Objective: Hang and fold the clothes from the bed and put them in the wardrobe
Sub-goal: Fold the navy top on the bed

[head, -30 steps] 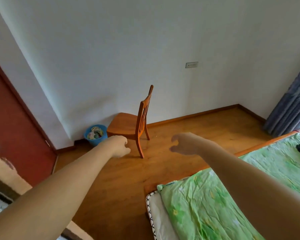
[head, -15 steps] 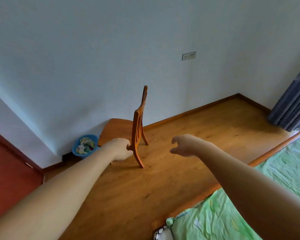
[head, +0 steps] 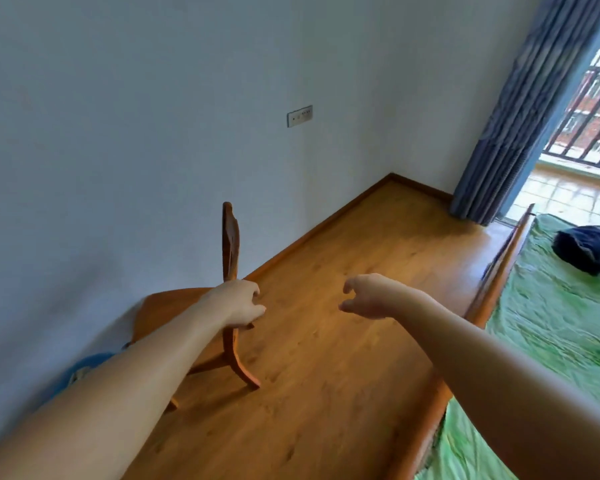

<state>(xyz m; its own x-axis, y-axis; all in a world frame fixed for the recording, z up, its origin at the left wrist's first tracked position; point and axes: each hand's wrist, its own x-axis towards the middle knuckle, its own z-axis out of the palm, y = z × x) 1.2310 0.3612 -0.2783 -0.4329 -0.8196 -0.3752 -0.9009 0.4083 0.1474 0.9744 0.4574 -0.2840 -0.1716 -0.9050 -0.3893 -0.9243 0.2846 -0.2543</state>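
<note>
A navy garment (head: 586, 249) lies crumpled in a heap on the green-sheeted bed (head: 551, 306). The left hand (head: 238, 306) and right hand (head: 368, 296) reach out, loosely curled, holding nothing.

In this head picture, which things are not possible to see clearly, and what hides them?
Head view, blue bin: mostly behind the left forearm; contents unreadable.
Head view, dark garment on the bed: crumpled, far; its kind cannot be told.
Head view, wardrobe: outside the frame.
Head view, wall plate: too small to tell socket from switch.
</note>
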